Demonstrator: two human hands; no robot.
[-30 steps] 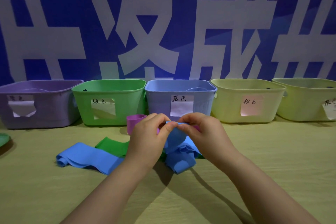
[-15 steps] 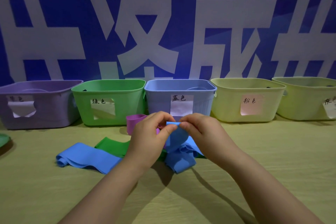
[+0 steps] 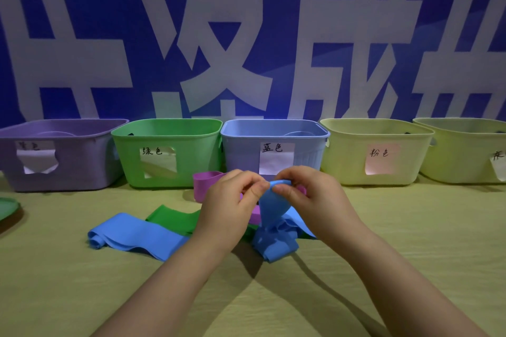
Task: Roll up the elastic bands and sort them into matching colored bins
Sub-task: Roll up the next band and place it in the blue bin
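Left to right: purple bin (image 3: 82, 167) and green bin (image 3: 197, 156) at the back. In front of them a spare blue band (image 3: 137, 235) lies flat on the table (image 3: 410, 227), 1 end curled, with a green band (image 3: 172, 217) poking out behind it. A purple band (image 3: 205, 183) stands on edge just behind the left hand (image 3: 227, 208).

That hand has thumb and forefinger pinched narrow on the top edge of the held blue band (image 3: 273, 205). The right hand (image 3: 309, 200) pinches the same edge right beside it, fingertips nearly touching. The top is lifted just in front of the blue bin (image 3: 241, 150); the rest hangs down and bunches in a heap on the table.

What I'd worry about:
- Stretchy stuff springs back, so the first tight turn could pop open if either pinch loosens.
- That crumpled tail may feed in crooked and give a lopsided roll.
- The heap touches the green and purple bands, so pulling it up could drag them along.
- The yellow bin (image 3: 345, 156) only differs by its label, so later bands could get misfiled.
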